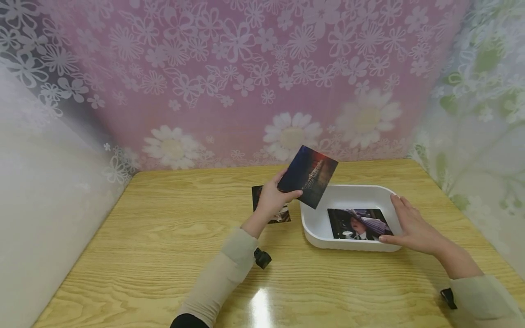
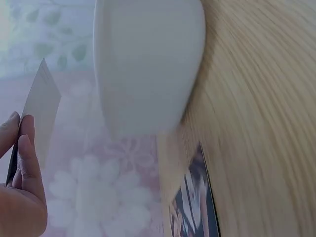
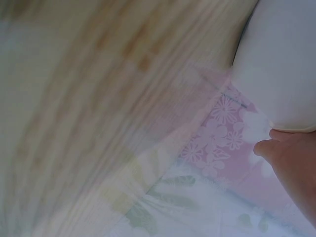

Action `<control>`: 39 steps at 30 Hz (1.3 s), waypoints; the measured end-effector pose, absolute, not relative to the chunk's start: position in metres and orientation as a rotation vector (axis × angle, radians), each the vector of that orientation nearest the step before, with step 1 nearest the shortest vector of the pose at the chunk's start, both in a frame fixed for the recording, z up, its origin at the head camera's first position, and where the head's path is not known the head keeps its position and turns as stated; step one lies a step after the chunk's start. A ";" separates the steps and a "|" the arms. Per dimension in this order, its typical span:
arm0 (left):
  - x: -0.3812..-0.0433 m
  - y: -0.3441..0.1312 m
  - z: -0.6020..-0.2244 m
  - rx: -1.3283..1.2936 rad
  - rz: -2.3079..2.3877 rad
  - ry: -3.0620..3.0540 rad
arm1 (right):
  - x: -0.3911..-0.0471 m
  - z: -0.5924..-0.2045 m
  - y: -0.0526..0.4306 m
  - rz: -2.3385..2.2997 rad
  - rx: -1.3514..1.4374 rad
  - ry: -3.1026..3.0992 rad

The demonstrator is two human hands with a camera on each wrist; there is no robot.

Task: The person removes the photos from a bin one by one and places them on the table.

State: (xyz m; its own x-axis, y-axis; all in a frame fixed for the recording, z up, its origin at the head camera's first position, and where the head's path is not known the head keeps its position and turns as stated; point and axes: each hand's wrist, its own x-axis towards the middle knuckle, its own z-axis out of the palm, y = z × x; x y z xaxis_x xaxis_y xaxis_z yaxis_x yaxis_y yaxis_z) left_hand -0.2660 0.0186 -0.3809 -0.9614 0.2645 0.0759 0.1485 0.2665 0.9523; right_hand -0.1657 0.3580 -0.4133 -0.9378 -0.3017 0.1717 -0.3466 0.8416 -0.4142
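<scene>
My left hand [image 1: 272,198] pinches a dark photo card [image 1: 309,175] between thumb and fingers. The card is raised and tilted, its picture side toward the head camera; its pale back [image 2: 43,106] shows in the left wrist view. It overlaps the left rim of a white plastic bin [image 1: 313,230]. Inside the bin lies another photo card [image 1: 361,224], showing a person in a wide striped hat. My right hand [image 1: 416,228] grips the bin's right end, fingers along the side rim, thumb at the front rim by the card's corner.
A further photo card [image 1: 283,215] lies on the wooden table [image 1: 172,237] left of the bin, partly hidden behind my left hand. Flower-printed pink cloth [image 1: 229,91] hangs along the table's back edge, with pale cloth on both sides.
</scene>
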 end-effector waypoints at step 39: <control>-0.257 -0.156 -0.412 0.016 1.259 2.829 | -0.165 -0.411 0.356 0.681 0.496 -2.928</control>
State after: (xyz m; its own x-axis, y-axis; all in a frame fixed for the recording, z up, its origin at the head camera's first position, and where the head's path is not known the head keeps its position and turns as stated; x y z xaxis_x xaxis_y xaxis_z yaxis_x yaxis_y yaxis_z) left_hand -0.2575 -0.1559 -0.4117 -0.9989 0.0279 -0.0370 -0.0088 0.6697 0.7425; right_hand -0.1646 0.3557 -0.4109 -0.9426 -0.2909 0.1638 -0.3333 0.8475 -0.4131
